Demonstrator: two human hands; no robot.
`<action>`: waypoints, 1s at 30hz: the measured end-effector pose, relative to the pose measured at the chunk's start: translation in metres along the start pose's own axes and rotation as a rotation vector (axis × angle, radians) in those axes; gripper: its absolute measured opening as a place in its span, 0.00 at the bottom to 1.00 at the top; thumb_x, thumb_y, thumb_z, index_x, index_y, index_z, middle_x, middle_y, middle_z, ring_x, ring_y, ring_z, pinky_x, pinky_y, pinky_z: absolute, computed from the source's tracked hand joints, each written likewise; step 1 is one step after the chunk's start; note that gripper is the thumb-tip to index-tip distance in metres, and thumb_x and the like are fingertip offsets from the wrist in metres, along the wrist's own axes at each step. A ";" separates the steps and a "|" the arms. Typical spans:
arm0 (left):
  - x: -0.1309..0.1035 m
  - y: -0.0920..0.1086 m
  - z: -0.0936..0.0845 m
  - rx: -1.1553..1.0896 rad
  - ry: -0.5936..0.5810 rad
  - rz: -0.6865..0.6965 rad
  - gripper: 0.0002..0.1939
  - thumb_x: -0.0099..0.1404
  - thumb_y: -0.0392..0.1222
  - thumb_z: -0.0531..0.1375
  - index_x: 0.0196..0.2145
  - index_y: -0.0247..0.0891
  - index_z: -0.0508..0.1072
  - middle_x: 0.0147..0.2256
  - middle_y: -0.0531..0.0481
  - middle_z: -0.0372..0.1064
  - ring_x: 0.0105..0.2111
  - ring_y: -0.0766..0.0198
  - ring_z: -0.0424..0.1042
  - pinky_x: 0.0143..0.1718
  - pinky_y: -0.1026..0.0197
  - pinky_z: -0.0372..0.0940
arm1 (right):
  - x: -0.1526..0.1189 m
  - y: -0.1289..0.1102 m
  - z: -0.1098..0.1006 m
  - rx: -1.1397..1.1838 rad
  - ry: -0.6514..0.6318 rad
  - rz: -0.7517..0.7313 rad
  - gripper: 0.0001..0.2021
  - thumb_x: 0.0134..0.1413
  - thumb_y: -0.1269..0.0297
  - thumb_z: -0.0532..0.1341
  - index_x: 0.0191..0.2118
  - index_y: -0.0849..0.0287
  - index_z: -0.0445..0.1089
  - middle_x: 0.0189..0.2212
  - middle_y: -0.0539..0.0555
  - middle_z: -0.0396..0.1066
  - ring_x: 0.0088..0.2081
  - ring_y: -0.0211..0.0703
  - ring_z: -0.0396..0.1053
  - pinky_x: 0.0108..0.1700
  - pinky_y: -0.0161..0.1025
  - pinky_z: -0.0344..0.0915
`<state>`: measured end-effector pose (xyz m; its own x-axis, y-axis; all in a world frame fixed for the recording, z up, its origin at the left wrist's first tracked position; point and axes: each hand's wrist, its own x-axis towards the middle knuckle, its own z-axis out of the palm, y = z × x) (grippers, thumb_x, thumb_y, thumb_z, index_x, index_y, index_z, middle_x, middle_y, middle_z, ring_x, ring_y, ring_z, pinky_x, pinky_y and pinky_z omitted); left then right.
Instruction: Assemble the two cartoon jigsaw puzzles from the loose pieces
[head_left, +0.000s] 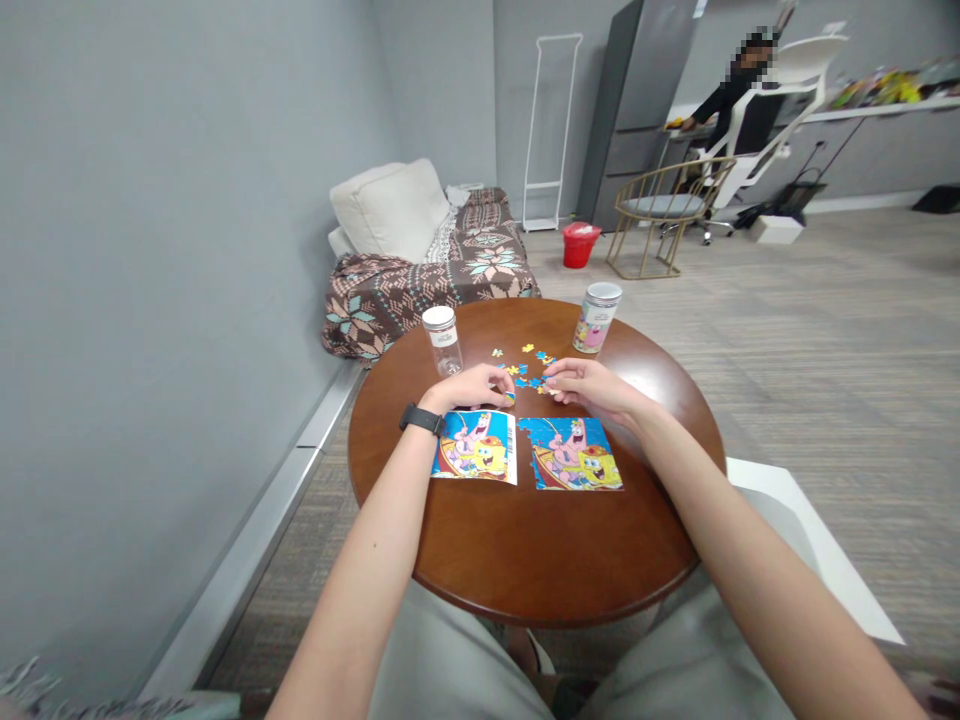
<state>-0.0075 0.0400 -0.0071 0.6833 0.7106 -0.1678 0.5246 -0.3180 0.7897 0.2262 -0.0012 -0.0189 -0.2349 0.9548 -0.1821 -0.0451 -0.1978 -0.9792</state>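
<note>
My left hand (477,386), with a black band on its wrist, pinches a small blue and yellow puzzle piece (510,397) above the top edge of a printed picture sheet (474,447). To its right, my right hand (589,385) has its fingers curled and closed at a puzzle piece, partly hidden by the fingertips. Several loose puzzle pieces (523,369) lie scattered between and beyond both hands. Below the right hand is a joined puzzle (576,455) showing the same pink and yellow cartoon figures. Its upper left edge is uneven.
The round brown table (525,560) holds a clear jar with white lid (443,342) and a printed jar with silver lid (597,318). Beyond stand a blanket-covered sofa (450,270), a red bin (578,246) and a gold-framed chair (664,208). A person (739,85) is at the back.
</note>
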 end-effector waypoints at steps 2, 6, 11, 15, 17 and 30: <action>-0.001 0.001 0.000 -0.019 0.001 -0.010 0.16 0.52 0.49 0.65 0.32 0.35 0.69 0.27 0.55 0.67 0.22 0.72 0.61 0.18 0.70 0.51 | 0.000 -0.001 0.001 -0.029 -0.014 -0.003 0.13 0.39 0.68 0.71 0.32 0.61 0.70 0.24 0.51 0.74 0.21 0.29 0.63 0.22 0.28 0.60; -0.002 0.006 0.001 -0.048 0.000 -0.042 0.15 0.53 0.48 0.65 0.29 0.36 0.66 0.25 0.56 0.65 0.20 0.73 0.59 0.16 0.70 0.50 | -0.002 -0.002 0.002 -0.063 -0.022 -0.010 0.13 0.37 0.64 0.71 0.30 0.62 0.70 0.20 0.47 0.69 0.19 0.27 0.56 0.19 0.28 0.51; -0.002 0.007 0.002 -0.092 -0.010 -0.077 0.15 0.57 0.51 0.63 0.32 0.36 0.69 0.23 0.56 0.65 0.18 0.73 0.58 0.14 0.70 0.48 | -0.002 -0.001 0.002 -0.067 -0.030 -0.008 0.14 0.37 0.60 0.71 0.29 0.62 0.70 0.17 0.42 0.61 0.18 0.25 0.50 0.18 0.28 0.45; -0.001 0.008 0.001 -0.119 0.001 -0.097 0.15 0.61 0.50 0.60 0.38 0.35 0.73 0.23 0.56 0.65 0.15 0.75 0.53 0.14 0.69 0.49 | -0.001 -0.001 0.002 -0.104 -0.002 -0.013 0.15 0.36 0.61 0.72 0.29 0.62 0.71 0.20 0.45 0.66 0.20 0.27 0.54 0.21 0.29 0.50; -0.002 0.009 0.001 -0.119 0.004 -0.097 0.15 0.61 0.49 0.60 0.39 0.34 0.74 0.24 0.55 0.66 0.15 0.76 0.52 0.14 0.69 0.49 | -0.001 -0.002 0.002 -0.111 0.006 -0.007 0.15 0.35 0.62 0.72 0.29 0.62 0.71 0.21 0.46 0.67 0.21 0.28 0.56 0.22 0.30 0.52; -0.002 0.008 0.000 -0.070 -0.026 -0.103 0.14 0.58 0.40 0.57 0.40 0.33 0.75 0.19 0.56 0.63 0.14 0.74 0.54 0.14 0.70 0.49 | 0.001 0.002 -0.002 0.021 -0.002 0.019 0.10 0.39 0.78 0.69 0.30 0.62 0.72 0.28 0.51 0.75 0.32 0.35 0.73 0.43 0.34 0.70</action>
<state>-0.0045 0.0360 -0.0007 0.6412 0.7201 -0.2650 0.5566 -0.1988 0.8066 0.2280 -0.0005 -0.0216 -0.2376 0.9504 -0.2009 -0.0613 -0.2211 -0.9733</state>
